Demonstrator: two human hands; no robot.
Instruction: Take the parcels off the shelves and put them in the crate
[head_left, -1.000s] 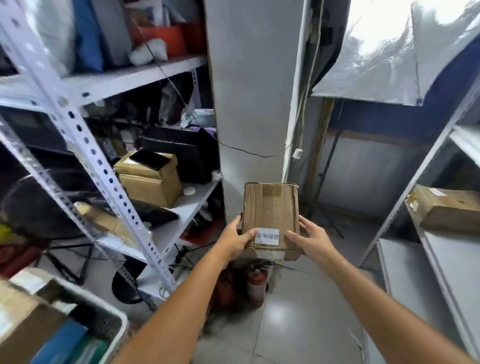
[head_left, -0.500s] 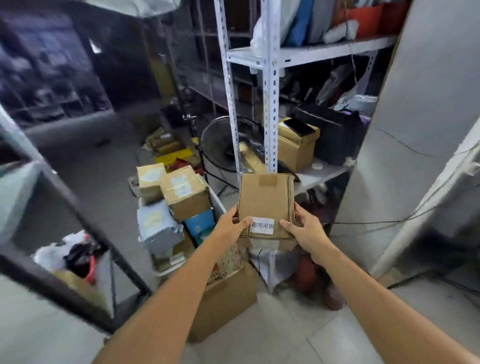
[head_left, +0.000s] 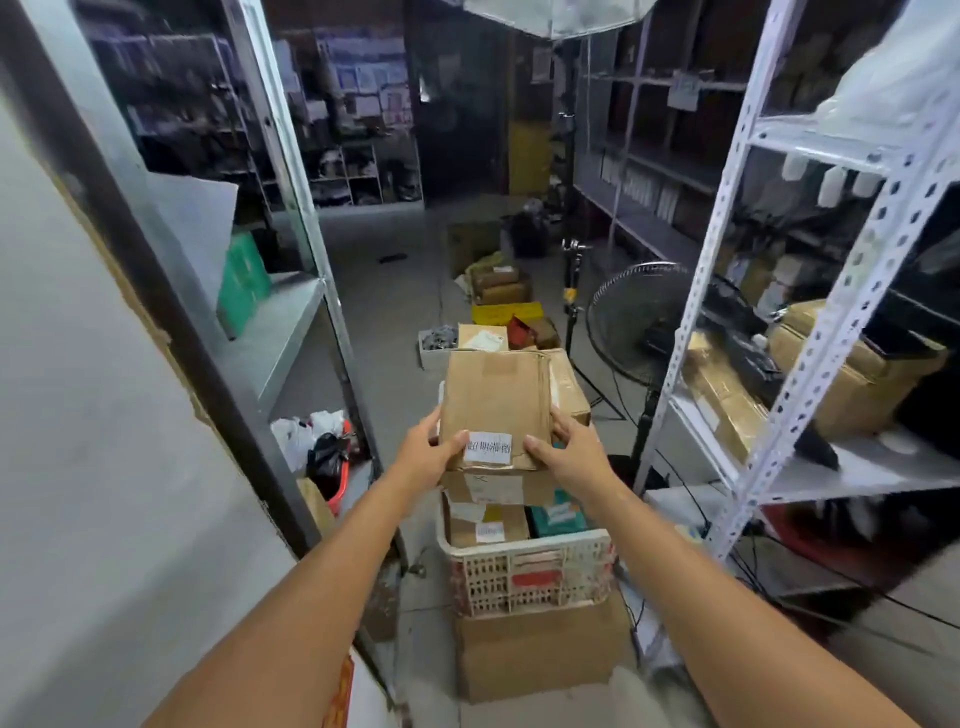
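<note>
Cardboard parcel (head_left: 493, 405) in grip of left hand (head_left: 426, 458) and right hand (head_left: 571, 460), above crate (head_left: 524, 571)

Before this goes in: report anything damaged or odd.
The parcel is creased along its right edge and crumpled near the right hand. The crate is already heaped above its rim and sits on a cardboard box.

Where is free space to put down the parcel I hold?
The white lattice plastic crate is crowded: brown cardboard boxes and a teal box reach its rim. Bare: the grey metal shelf beside the green box, and grey floor between that shelf and the crate.
</note>
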